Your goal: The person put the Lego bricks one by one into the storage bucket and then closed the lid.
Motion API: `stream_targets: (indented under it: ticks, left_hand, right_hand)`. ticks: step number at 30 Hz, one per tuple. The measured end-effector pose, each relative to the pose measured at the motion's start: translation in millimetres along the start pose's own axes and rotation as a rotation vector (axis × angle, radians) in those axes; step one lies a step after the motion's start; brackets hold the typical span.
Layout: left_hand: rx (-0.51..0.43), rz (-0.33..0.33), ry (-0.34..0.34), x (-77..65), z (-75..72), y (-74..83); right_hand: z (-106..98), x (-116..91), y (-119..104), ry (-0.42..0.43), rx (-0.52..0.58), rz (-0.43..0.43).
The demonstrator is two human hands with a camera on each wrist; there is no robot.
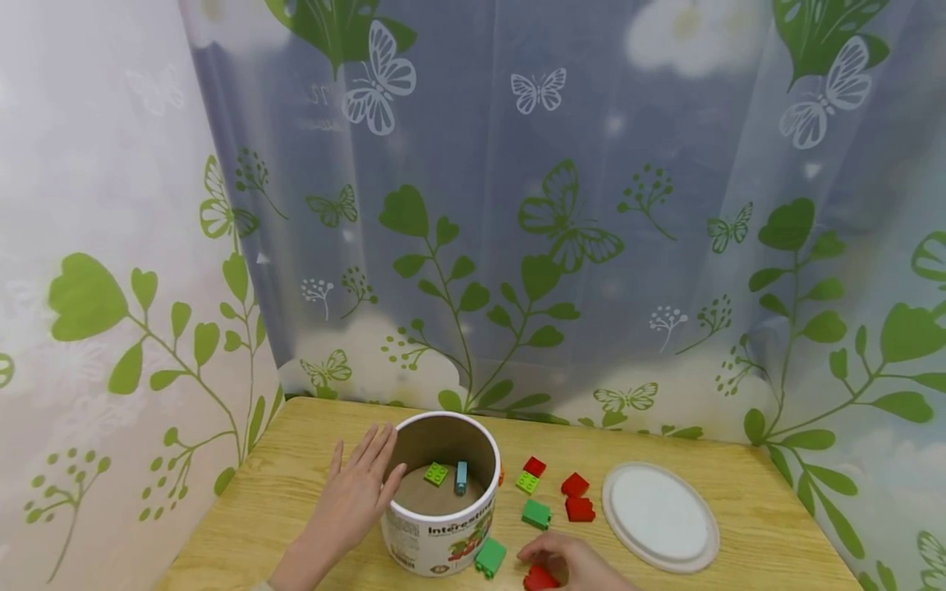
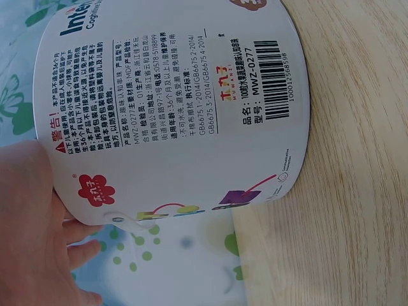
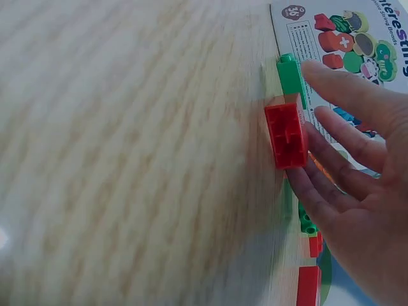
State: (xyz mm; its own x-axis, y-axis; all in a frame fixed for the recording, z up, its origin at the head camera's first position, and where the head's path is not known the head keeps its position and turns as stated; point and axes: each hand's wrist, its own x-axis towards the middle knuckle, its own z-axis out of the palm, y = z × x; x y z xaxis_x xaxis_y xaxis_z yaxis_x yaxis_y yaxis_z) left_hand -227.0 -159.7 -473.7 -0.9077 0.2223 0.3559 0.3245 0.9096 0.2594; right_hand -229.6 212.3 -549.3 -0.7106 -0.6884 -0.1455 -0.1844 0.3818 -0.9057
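My left hand (image 1: pixel 355 492) rests with straight fingers against the near-left rim and side of a white round tub (image 1: pixel 436 546). In the left wrist view, part of that hand (image 2: pixel 32 223) lies beside the tub's printed wall (image 2: pixel 172 127). Inside the tub are a light green brick (image 1: pixel 436 474) and a blue piece (image 1: pixel 461 476). At the front edge, my right hand (image 1: pixel 572 558) reaches around a red brick (image 1: pixel 541 578). In the right wrist view its fingertips are right at the red brick (image 3: pixel 288 135), hollow side showing, while the uppermost digit stands apart from it.
Green bricks (image 1: pixel 490 557) (image 1: pixel 536 515) lie right of the tub. Beyond them are a red brick (image 1: pixel 534 467), a light green brick (image 1: pixel 527 482) and two more red pieces (image 1: pixel 580 510). A white round lid (image 1: pixel 660 515) lies at the right. A patterned curtain (image 1: pixel 473 246) hangs behind the table.
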Motion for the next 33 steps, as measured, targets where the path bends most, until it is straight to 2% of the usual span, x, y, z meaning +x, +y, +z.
stream_targets:
  ticks: [4,8,12,16,18,23,29,33]
  left_hand:
    - [-0.004,0.000,0.005,0.0,-0.3,0.3]
    - [0.004,0.001,0.016,-0.3,0.5,0.2]
    - [0.010,0.002,0.019,0.2,1.6,-0.5]
    - [0.011,0.002,0.018,0.3,2.6,-1.0]
    - [0.009,0.003,0.018,0.4,3.1,-1.3]
    - [0.013,0.005,0.020,-0.1,3.6,-1.7]
    - [0.011,0.005,0.021,-0.5,2.9,-1.2]
    - [0.012,0.007,0.022,-0.8,2.4,-0.4]
  right_hand:
    - [-1.0,0.5,11.9,-0.028,0.008,-0.008]
    - [-4.3,7.1,47.2,-0.043,-0.037,-0.065]
    - [-7.9,13.0,78.8,-0.020,-0.120,-0.139]
    - [-10.8,12.1,82.0,0.014,-0.193,-0.143]
    - [-11.8,9.5,72.3,0.024,-0.190,-0.109]
    - [-13.7,-0.1,25.6,0.083,-0.251,-0.057]
    - [-21.4,-4.4,-18.9,0.231,-0.386,-0.185]
    - [-31.8,-3.4,-39.7,0.273,-0.384,-0.151]
